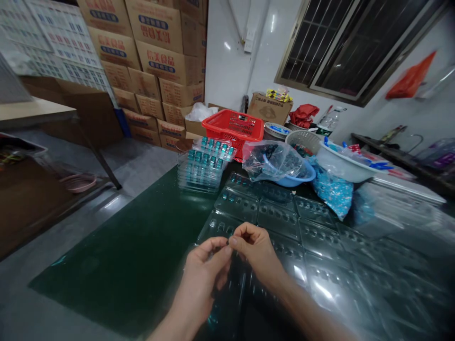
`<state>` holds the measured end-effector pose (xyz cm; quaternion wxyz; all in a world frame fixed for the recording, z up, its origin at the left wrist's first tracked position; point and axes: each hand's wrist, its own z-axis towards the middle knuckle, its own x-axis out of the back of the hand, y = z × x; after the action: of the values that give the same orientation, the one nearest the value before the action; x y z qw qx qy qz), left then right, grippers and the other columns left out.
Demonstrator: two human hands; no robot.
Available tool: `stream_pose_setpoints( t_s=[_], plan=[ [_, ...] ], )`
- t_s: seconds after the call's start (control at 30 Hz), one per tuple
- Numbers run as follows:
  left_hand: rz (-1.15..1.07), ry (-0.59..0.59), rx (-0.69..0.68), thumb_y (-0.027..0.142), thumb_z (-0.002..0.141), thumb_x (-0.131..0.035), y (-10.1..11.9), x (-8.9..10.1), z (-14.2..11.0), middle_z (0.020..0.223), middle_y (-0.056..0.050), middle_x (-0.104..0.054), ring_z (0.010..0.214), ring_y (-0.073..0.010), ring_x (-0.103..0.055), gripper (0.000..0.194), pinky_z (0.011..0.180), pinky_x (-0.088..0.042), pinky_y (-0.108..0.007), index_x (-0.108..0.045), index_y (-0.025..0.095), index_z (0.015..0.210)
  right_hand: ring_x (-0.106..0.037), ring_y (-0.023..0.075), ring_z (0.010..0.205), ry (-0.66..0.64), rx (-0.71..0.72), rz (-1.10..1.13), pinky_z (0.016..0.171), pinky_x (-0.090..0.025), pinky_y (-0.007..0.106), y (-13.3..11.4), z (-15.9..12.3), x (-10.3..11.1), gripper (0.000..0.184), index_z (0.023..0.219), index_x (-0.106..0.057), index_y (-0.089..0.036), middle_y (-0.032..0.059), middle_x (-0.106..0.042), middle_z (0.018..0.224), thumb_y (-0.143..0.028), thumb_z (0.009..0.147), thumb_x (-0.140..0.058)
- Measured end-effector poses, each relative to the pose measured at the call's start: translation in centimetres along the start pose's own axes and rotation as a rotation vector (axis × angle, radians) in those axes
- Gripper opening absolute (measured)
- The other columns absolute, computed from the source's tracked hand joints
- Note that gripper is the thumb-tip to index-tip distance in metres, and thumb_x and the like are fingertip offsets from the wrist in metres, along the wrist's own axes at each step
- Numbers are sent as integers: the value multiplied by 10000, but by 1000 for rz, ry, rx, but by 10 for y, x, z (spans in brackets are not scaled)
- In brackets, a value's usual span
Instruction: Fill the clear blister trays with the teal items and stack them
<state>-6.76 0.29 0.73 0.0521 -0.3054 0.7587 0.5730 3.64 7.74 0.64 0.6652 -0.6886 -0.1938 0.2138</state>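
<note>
My left hand point(204, 274) and my right hand point(254, 251) meet low in the middle, over clear plastic blister trays point(277, 222) spread on the dark green table point(135, 251). Both hands pinch thumb against forefinger, tips almost touching, on a small dark thing I cannot make out. A clear tray lies under my left hand. Further back stands a stack of filled trays with teal pieces point(206, 163).
A blue bowl in a clear bag point(280, 166), a white basin point(343, 166), a red basket point(234, 125) and a blue speckled bag point(332, 192) stand at the table's far side. Cardboard boxes point(156, 57) are stacked behind. A wooden table point(35, 111) stands left.
</note>
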Motion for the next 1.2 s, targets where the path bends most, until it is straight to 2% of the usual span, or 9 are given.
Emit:
stream_pose_setpoints(
  t_s=[0.17, 0.33, 0.5, 0.57, 0.63, 0.77, 0.93, 1.07, 1.2],
  plan=[
    [-3, -152, 7, 191, 716, -564, 4, 2, 6, 543, 25, -488, 387, -30, -319, 76, 363, -192, -184, -525, 145, 670, -327, 40, 444, -132, -60, 79, 427, -231, 171, 0, 3, 2, 260, 636, -465, -151, -72, -409, 488, -324, 721, -639],
    [18, -82, 25, 173, 694, -592, 6, 5, 11, 463, 49, -446, 356, -30, -294, 157, 355, -162, -184, -462, 160, 607, -295, 49, 423, -150, -140, 46, 405, -216, 180, 6, 1, 3, 288, 617, -451, -159, -74, -360, 462, -372, 786, -546],
    [-196, -82, 136, 132, 658, -639, 13, 7, 30, 481, 46, -449, 412, -51, -381, 178, 352, -182, -161, -466, 173, 648, -463, 80, 583, 43, 116, -173, 539, -372, 193, 5, 3, 5, 126, 859, -550, -182, -33, -498, 668, -282, 783, -549],
    [-300, -45, 236, 72, 619, -659, 15, 6, 36, 533, 34, -479, 450, -58, -434, 201, 354, -211, -152, -500, 166, 697, -513, 101, 675, 40, 218, -277, 615, -402, 209, 2, 5, 6, 151, 904, -572, -195, -14, -545, 759, -221, 756, -576],
    [-360, 4, 319, 16, 592, -656, 16, 5, 41, 585, 20, -506, 472, -62, -464, 249, 358, -239, -147, -526, 155, 752, -528, 102, 659, 12, 239, -323, 603, -407, 205, -1, 8, 7, 79, 821, -595, -189, -19, -558, 720, -199, 743, -590],
    [-400, 3, 358, 1, 615, -624, 15, -1, 46, 606, 4, -508, 470, -51, -455, 214, 356, -257, -139, -547, 121, 775, -544, 98, 620, -3, 162, -205, 574, -419, 197, 0, 19, 14, 103, 799, -594, -179, -28, -572, 676, -210, 710, -638],
    [-384, -16, 338, 20, 618, -635, 15, -4, 55, 589, 0, -518, 486, -67, -481, 175, 365, -291, -147, -575, 113, 753, -583, 124, 632, -130, 115, -51, 590, -445, 229, 3, 30, 19, 140, 858, -588, -167, -5, -607, 703, -247, 745, -609],
    [-368, -1, 286, 17, 587, -662, 18, -7, 66, 616, 11, -543, 482, -65, -492, 247, 377, -310, -153, -569, 147, 775, -554, 110, 610, -14, 226, -292, 571, -420, 212, 4, 37, 22, 110, 776, -592, -168, -16, -583, 655, -277, 758, -594],
    [-378, 4, 211, 57, 610, -663, 26, -4, 75, 626, 24, -522, 487, -53, -487, 220, 374, -302, -140, -561, 156, 778, -521, 116, 618, 154, 344, -751, 575, -402, 219, 12, 68, 41, 169, 802, -604, -170, 3, -579, 692, -330, 782, -551]
  ],
)
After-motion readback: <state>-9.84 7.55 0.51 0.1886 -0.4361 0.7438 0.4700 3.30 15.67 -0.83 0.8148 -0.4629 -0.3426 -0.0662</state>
